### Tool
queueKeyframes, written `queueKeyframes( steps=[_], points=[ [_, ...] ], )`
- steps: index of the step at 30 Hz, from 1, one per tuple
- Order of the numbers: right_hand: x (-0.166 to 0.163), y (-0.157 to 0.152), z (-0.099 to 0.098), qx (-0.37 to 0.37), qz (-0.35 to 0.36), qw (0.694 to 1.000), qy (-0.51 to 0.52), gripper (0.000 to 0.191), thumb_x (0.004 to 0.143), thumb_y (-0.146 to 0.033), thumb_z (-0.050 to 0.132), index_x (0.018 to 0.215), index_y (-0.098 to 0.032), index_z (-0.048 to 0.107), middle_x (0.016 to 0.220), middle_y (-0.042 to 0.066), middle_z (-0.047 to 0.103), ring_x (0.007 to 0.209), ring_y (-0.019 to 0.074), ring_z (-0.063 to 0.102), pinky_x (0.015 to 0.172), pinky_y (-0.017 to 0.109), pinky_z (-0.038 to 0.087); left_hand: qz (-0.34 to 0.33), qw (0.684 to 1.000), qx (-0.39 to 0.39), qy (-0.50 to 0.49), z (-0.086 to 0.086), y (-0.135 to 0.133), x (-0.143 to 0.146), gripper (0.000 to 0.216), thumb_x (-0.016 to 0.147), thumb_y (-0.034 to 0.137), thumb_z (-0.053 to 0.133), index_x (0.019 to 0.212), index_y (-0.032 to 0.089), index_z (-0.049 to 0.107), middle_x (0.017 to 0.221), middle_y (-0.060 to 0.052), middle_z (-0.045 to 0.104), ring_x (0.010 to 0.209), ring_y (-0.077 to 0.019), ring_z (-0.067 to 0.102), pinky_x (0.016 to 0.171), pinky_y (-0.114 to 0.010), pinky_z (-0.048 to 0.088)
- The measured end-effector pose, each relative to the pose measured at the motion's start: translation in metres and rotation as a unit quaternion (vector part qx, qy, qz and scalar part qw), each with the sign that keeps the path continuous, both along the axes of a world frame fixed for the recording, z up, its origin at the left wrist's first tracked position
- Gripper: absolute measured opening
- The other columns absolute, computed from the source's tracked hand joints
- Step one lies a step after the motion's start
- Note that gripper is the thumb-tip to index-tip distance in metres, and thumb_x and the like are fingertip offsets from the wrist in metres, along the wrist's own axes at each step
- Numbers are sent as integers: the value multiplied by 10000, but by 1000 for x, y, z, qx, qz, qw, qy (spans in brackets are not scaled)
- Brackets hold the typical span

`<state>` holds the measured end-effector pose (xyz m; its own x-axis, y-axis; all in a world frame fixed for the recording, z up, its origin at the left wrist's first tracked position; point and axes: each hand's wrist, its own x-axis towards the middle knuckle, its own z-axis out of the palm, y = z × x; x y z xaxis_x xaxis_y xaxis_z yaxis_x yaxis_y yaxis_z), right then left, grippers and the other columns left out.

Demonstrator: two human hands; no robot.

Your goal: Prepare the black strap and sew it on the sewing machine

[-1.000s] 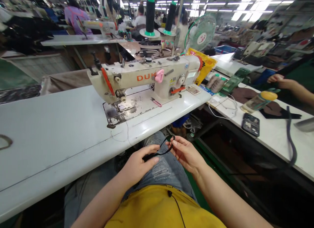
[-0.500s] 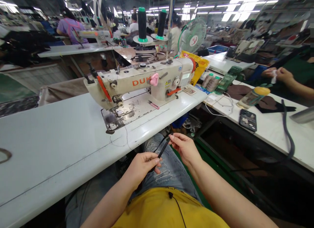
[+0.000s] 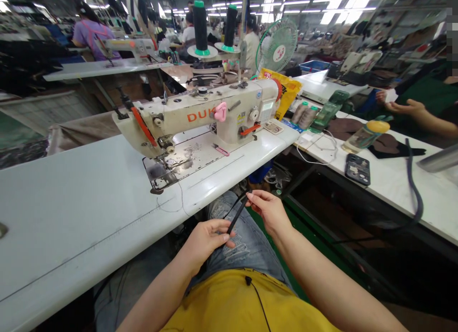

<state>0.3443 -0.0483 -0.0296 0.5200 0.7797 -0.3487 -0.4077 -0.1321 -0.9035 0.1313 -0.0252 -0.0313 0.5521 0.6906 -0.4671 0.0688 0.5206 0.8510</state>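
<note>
Over my lap I hold a thin black strap (image 3: pixel 237 214) stretched between both hands. My left hand (image 3: pixel 204 241) pinches its lower end with closed fingers. My right hand (image 3: pixel 269 210) pinches the upper end, where the strap folds into a small loop. Both hands hover above my jeans, just below the front edge of the white sewing table (image 3: pixel 82 198). The cream sewing machine (image 3: pixel 200 117) stands on that table beyond my hands.
Two black thread cones (image 3: pixel 200 24) rise behind the machine, with a green fan (image 3: pixel 277 46) beside them. On the right table (image 3: pixel 393 184) lie a phone (image 3: pixel 357 170), a bottle with a yellow cap (image 3: pixel 365 136) and dark fabric. Another person's hands (image 3: pixel 404 108) rest there.
The strap went from a slack curve to a taut diagonal line as my hands drew apart. My view shifted slightly, and the other person's hands on the right moved.
</note>
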Motion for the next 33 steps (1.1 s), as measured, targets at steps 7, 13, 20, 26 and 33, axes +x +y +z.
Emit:
queueKeyframes(
  steps=[7, 13, 20, 26, 33],
  points=[
    [2, 0, 0, -1, -7, 1000, -15, 405, 541, -384, 984, 796, -155, 767, 649, 26, 729, 610, 144, 647, 588, 268, 466, -11, 1000, -9, -10, 2, 1, 0, 426, 619, 210, 858, 1029, 158, 754, 1011, -134, 801, 722, -253, 779, 816, -362, 524],
    [2, 0, -2, -5, -11, 1000, -15, 391, 551, -373, 982, 782, -152, 756, 635, 22, 717, 609, 140, 652, 578, 252, 471, -18, 1000, -5, -8, 4, 2, -1, 449, 628, 199, 821, 1067, 154, 738, 1083, -145, 784, 787, -264, 791, 838, -351, 517],
    [4, 1, -11, -2, 7, 1000, 14, 387, 582, -373, 965, 817, -172, 732, 669, 14, 731, 574, 125, 633, 522, 224, 474, -34, 999, 3, -7, 4, 3, -3, 481, 651, 192, 787, 1120, 139, 695, 1106, -128, 767, 822, -253, 795, 864, -342, 523],
    [-9, -7, -15, -19, 96, 992, 76, 344, 726, -462, 862, 868, -160, 781, 756, 66, 757, 620, 133, 657, 533, 223, 516, -36, 999, 7, -11, 5, 3, -1, 483, 647, 216, 797, 1109, 143, 677, 1095, -111, 753, 850, -258, 793, 865, -349, 536],
    [-40, -25, -18, -22, 199, 978, 64, 404, 606, -458, 959, 814, -150, 802, 719, 31, 741, 647, 122, 627, 618, 232, 491, -16, 1000, 18, -16, 0, 2, 0, 422, 678, 251, 828, 1018, 189, 585, 989, -52, 735, 907, -259, 790, 870, -340, 533]
  ],
)
